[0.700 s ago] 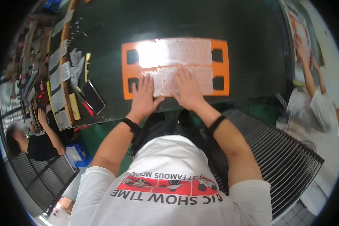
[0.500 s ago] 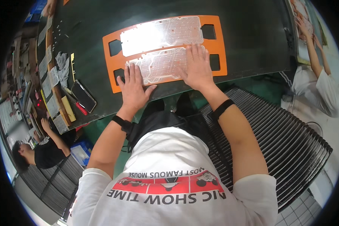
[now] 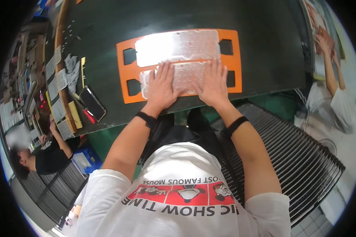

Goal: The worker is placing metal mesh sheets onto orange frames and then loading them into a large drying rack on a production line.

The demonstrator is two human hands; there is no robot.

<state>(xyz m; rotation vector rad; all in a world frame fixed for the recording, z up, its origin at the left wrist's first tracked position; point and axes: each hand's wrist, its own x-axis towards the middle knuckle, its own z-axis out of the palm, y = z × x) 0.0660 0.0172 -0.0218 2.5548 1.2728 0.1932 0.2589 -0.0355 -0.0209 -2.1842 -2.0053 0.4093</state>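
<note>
I have both hands flat on the lower clear plastic sheet [image 3: 182, 77], which lies on the orange cut-out template [image 3: 235, 59] near the front edge of the dark table [image 3: 265, 31]. My left hand [image 3: 161, 85] presses its left part with fingers spread and open, gripping nothing; my right hand [image 3: 213, 83] does the same on the right part. A second clear sheet [image 3: 178, 45] lies just beyond, touching or slightly overlapping the one under my palms; glare hides the seam.

The risk I judge here is sliding: with only flat pressure, an uneven push from one palm could skew the sheet against the template or ride it over its neighbour. The template sits close to the table's front edge, so a pull toward me could drag it off. A phone [image 3: 92, 103] and a grey rag [image 3: 71, 71] lie well apart to the left.
</note>
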